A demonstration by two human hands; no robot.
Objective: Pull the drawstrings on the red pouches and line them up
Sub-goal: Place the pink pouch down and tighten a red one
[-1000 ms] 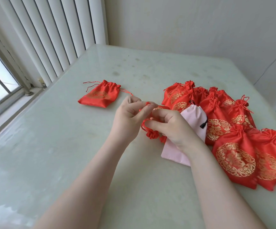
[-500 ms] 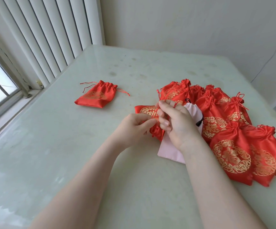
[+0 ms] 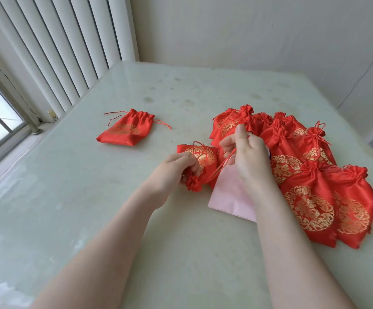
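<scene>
A red satin pouch with a gold emblem (image 3: 200, 162) lies at the table's middle, its gathered mouth toward me. My left hand (image 3: 176, 170) grips that gathered neck. My right hand (image 3: 245, 156) pinches the pouch's red drawstring (image 3: 222, 165) and holds it taut, up and to the right. One red pouch with its neck drawn (image 3: 126, 131) lies alone at the far left, strings trailing. A pile of several red pouches (image 3: 310, 179) covers the right side of the table.
A pale pink pouch (image 3: 230, 192) lies under my right wrist beside the pile. The pale green glass table (image 3: 91, 208) meets a window with vertical blinds (image 3: 47, 52) on the left and a white wall behind.
My hands have moved apart: the left slid down to the pouch's neck and the right drew the drawstring up and to the right. The pouch's mouth has bunched.
</scene>
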